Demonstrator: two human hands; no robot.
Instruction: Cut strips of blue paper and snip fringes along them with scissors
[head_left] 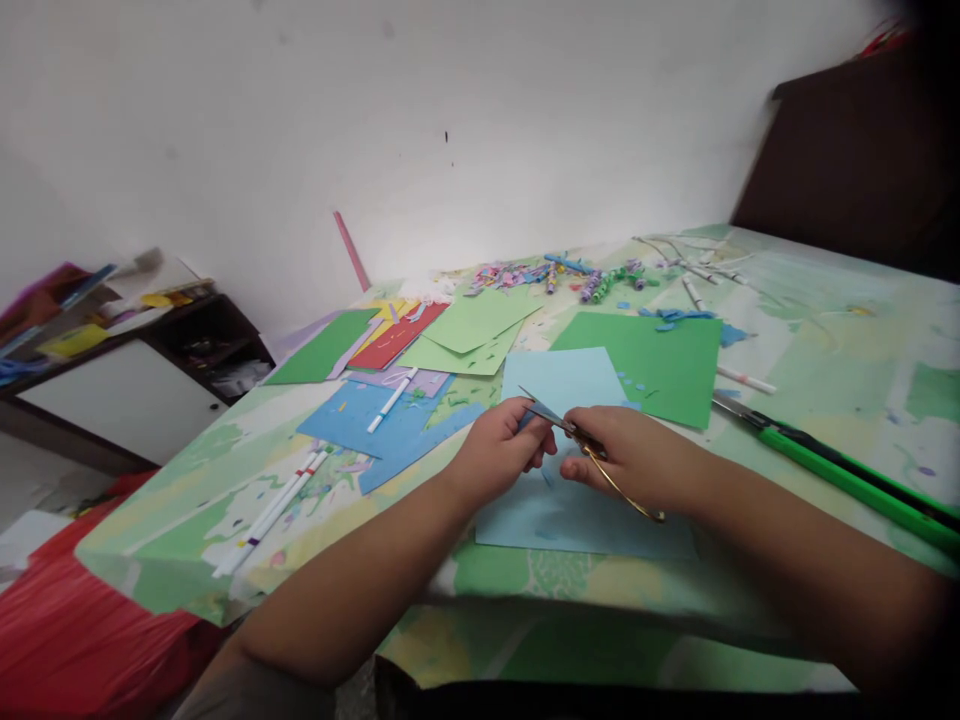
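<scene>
cutting in progress, judged part-way along: scissors [576, 433], gold-handled, held in the right hand [637, 450] above a pale blue sheet [525, 520] at the near side of the bench [825, 360]. done, to all appearance: small colored scraps [510, 275] heaped at the far side; cut blue strips [679, 317] on the far right part of a dark green sheet [622, 345]. left, seemingly: large uncut areas of that sheet, the pale blue sheet, a red sheet [401, 335] and light green sheets [480, 315], far left of the hands. left hand [499, 440]: fingers curled and pinched together at the blades; whether a paper piece is gripped between them, too small to tell. right hand: fingers wrapped around the handles, thumb at the near side, blades aimed far left. forearms: entering from near left and near right, converging over the pale blue sheet. also listed: green-handled tool [855, 475], right; white pens [274, 510], near left.
</scene>
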